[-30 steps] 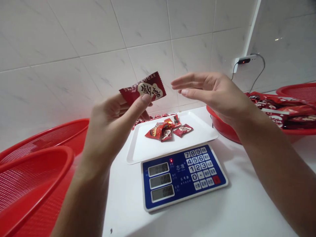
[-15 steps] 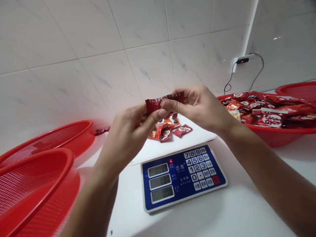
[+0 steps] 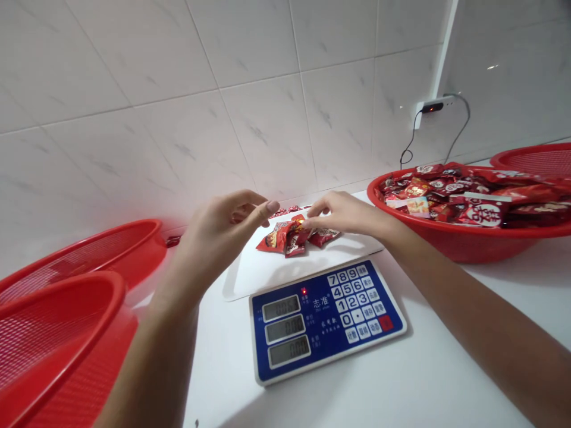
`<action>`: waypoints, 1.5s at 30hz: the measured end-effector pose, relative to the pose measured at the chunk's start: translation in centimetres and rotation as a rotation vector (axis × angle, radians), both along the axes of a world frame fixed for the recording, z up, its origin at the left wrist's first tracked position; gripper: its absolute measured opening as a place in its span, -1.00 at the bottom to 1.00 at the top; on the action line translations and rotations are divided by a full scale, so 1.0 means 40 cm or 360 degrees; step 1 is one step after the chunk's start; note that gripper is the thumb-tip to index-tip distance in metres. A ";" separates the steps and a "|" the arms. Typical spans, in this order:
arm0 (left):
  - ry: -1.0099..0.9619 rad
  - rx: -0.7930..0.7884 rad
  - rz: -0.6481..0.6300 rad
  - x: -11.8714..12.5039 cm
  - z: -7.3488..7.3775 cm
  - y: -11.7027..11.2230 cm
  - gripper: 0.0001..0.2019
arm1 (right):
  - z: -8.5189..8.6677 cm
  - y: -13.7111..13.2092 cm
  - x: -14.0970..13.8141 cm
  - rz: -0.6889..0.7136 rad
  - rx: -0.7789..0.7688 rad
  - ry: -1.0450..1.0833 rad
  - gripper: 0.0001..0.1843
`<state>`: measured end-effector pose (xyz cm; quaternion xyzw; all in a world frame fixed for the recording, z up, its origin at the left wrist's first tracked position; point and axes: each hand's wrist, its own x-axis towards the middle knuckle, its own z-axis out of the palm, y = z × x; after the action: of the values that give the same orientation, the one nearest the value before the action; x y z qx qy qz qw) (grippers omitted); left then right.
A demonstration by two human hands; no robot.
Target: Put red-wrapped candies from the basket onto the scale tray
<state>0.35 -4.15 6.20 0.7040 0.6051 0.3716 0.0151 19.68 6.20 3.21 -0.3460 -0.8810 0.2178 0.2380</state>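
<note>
My left hand [image 3: 223, 229] hovers at the left edge of the white scale tray [image 3: 250, 276] with thumb and forefinger apart and nothing in it. My right hand [image 3: 343, 214] reaches over the tray, its fingertips drawn together and down on the small pile of red candy packets [image 3: 285, 238]. They seem to pinch a packet at the top of the pile, though the fingers hide most of it. The blue electronic scale [image 3: 328, 318] with its keypad and three displays sits in front of the tray.
A red basket [image 3: 468, 238] heaped with red candy packets stands at the right, with another red basket [image 3: 535, 157] behind it. Two stacked red mesh baskets [image 3: 66, 297] are at the left. A wall plug with a cable [image 3: 430, 108] hangs on the tiled wall.
The dark red packet went from my left hand to both hands. My right hand has since dropped to the pile on the tray, and my left hand has let go.
</note>
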 end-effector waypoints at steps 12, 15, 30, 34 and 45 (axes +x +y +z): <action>-0.0065 0.0062 -0.0042 0.013 0.002 -0.011 -0.63 | 0.031 -0.019 0.022 -0.0258 0.0250 0.0438 -0.68; -0.0056 0.0069 -0.0027 0.013 0.002 -0.012 -0.62 | 0.026 -0.015 0.021 -0.0247 0.0270 0.0447 -0.67; -0.0035 0.0002 -0.0038 0.021 0.002 -0.010 -0.65 | 0.015 -0.016 0.022 0.0045 0.0064 -0.0087 -0.71; 0.0013 -0.0002 -0.0019 0.020 0.004 -0.010 -0.64 | -0.006 -0.005 0.009 0.0153 0.0019 -0.0287 -0.76; 0.0024 -0.0036 -0.0041 0.021 0.003 -0.008 -0.63 | -0.013 -0.009 -0.004 0.0252 0.0226 -0.0414 -0.68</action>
<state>1.19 -4.47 6.33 0.7144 0.6001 0.3592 0.0232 19.51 5.86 2.69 -0.2832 -0.9421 0.1264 0.1279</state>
